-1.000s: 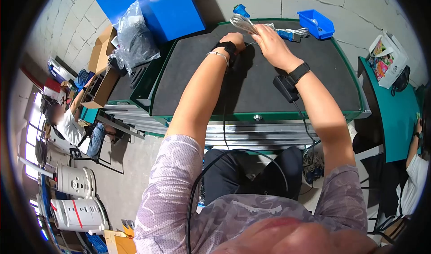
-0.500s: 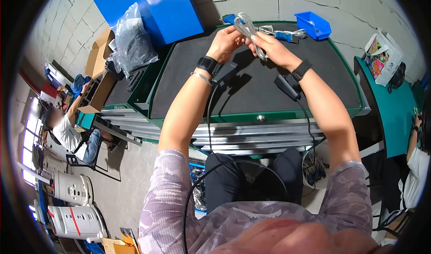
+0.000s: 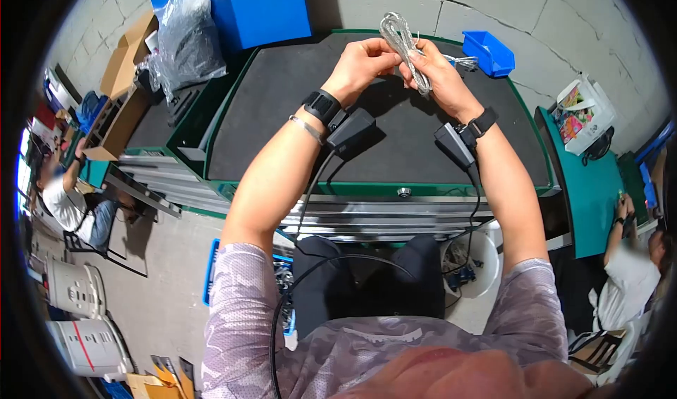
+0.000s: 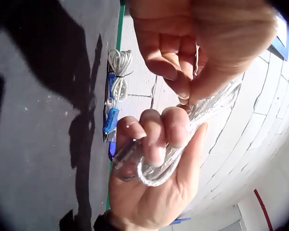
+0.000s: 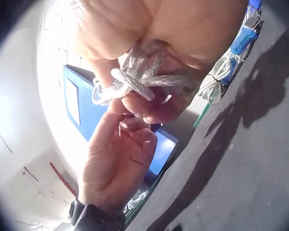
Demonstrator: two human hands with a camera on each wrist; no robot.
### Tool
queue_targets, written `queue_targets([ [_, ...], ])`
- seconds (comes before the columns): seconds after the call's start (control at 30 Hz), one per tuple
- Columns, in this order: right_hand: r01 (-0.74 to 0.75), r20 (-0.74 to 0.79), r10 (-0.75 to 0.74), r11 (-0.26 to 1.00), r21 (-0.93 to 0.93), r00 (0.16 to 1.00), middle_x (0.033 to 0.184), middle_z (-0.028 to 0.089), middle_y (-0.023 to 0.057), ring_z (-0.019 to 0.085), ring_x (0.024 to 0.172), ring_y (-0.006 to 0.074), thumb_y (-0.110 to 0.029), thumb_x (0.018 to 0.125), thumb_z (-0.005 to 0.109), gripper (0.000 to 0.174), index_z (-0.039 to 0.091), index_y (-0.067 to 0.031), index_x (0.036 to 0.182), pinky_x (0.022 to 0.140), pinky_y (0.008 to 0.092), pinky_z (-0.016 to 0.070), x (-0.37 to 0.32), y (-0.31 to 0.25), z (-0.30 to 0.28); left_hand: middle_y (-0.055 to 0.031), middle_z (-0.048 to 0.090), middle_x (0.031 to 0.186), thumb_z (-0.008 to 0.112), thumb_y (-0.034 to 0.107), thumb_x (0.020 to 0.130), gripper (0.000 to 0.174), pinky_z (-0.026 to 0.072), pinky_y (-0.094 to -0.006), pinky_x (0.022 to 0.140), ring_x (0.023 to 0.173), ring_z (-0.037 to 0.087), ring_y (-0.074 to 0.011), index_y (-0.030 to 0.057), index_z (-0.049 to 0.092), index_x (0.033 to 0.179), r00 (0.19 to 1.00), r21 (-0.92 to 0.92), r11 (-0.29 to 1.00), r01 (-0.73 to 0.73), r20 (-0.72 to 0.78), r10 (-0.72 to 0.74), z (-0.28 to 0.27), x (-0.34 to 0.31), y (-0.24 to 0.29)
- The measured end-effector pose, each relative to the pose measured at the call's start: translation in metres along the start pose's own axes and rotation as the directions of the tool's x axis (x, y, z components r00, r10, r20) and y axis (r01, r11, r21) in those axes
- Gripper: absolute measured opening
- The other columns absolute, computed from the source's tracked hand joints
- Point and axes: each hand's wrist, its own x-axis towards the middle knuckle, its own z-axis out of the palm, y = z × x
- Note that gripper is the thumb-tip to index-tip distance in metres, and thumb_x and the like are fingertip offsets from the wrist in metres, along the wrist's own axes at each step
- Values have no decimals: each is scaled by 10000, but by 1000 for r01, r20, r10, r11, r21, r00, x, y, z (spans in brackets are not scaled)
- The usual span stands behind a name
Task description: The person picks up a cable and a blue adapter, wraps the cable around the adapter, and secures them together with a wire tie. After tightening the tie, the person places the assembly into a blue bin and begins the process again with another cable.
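Observation:
A coiled bundle of silvery-clear cable [image 3: 397, 31] stands up between both hands, above the dark mat. My right hand [image 3: 443, 82] grips it, with fingers curled round the coil in the left wrist view and a loop [image 4: 156, 179] sticking out past them. At the middle of the bundle, the thumb and fingertips of my left hand [image 3: 358, 69] pinch a thin wire tie [image 4: 197, 60]. In the right wrist view the left fingertips meet the right ones right beside the cable strands [image 5: 135, 82].
More coiled cables [image 4: 119, 61] with blue connectors [image 4: 111, 120] lie at the mat's back edge. A blue bin [image 3: 488, 53] stands at the back right. Left are a plastic bag [image 3: 187, 39] and an open carton [image 3: 127, 60]. A white bucket [image 3: 486, 254] is below the cabinet's front.
A second ago the left hand was low near the mat; it came up to the bundle and now pinches at its middle. The right hand has turned the bundle upright.

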Motion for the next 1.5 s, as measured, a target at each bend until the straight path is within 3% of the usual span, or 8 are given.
queue_targets([
  [0.23, 129, -18, -134, 978, -165, 991, 884, 588, 40, 543, 754, 84, -266, 999, 502, 395, 391, 2, 1267, 681, 224, 462, 2, 1, 9, -12, 638, 862, 632, 129, 907, 180, 421, -217, 687, 713, 486, -66, -14, 649, 1015, 997, -47, 999, -25, -72, 22, -1, 1, -5],
  [0.5, 110, -38, -107, 992, 66, 994, 878, 595, 56, 554, 731, 103, -236, 998, 493, 274, 456, -1, 1135, 694, 250, 482, 2, -5, 5, -5, 634, 876, 630, 180, 921, 210, 436, -206, 722, 737, 499, -59, -4, 642, 1021, 1000, -110, 994, 12, -21, -15, -3, -1, 2],
  [0.6, 153, -111, -140, 981, 119, 984, 876, 594, 61, 553, 728, 101, -221, 1004, 477, 216, 470, -13, 1062, 697, 250, 479, 2, -9, 2, -38, 658, 911, 493, 448, 978, 474, 474, -243, 788, 843, 605, -117, 8, 634, 1084, 986, -262, 952, 158, -4, -165, -8, -1, 5],
  [0.63, 151, -142, -132, 979, 135, 981, 867, 584, 69, 535, 703, 109, -215, 1011, 452, 188, 470, -27, 1008, 708, 267, 474, 1, -13, 1, -71, 670, 993, 413, 559, 969, 605, 479, -284, 839, 916, 628, -149, 12, 629, 1110, 979, -146, 968, 203, 44, -199, -12, 0, 5],
  [0.8, 132, -32, -128, 956, 264, 991, 829, 545, 69, 491, 655, 128, -224, 1013, 435, 197, 469, -31, 1005, 735, 307, 465, -2, -21, -4, -91, 662, 1097, 386, 575, 971, 613, 458, -317, 900, 1027, 617, -173, 34, 609, 1156, 935, -162, 922, 350, 118, -334, -1, -4, 4],
  [0.9, 3, 78, -26, 959, 282, 997, 790, 532, 38, 496, 655, 111, -256, 1008, 455, 215, 481, -43, 1031, 727, 306, 472, -3, -21, 3, -79, 640, 1168, 417, 493, 992, 542, 426, -326, 956, 1099, 590, -172, 54, 540, 1285, 979, -433, 879, 199, 43, -201, -6, 1, 0],
  [1.0, -40, 53, 27, 963, 267, 998, 785, 537, 27, 501, 654, 103, -264, 1010, 459, 237, 492, -38, 1074, 715, 299, 480, -1, -10, 3, -62, 635, 1178, 475, 430, 988, 466, 428, -331, 957, 1107, 590, -170, 75, 547, 1281, 996, -356, 934, 17, -78, -48, -9, -1, 5],
  [1.5, -54, 64, 43, 981, 185, 997, 829, 554, 24, 528, 707, 99, -270, 1017, 447, 317, 503, -24, 1208, 699, 271, 478, 0, -7, 2, -30, 583, 1253, 541, 356, 972, 452, 430, -351, 955, 1087, 584, -172, 115, 499, 1351, 997, -293, 953, -71, -2, 73, -12, -3, 11],
])
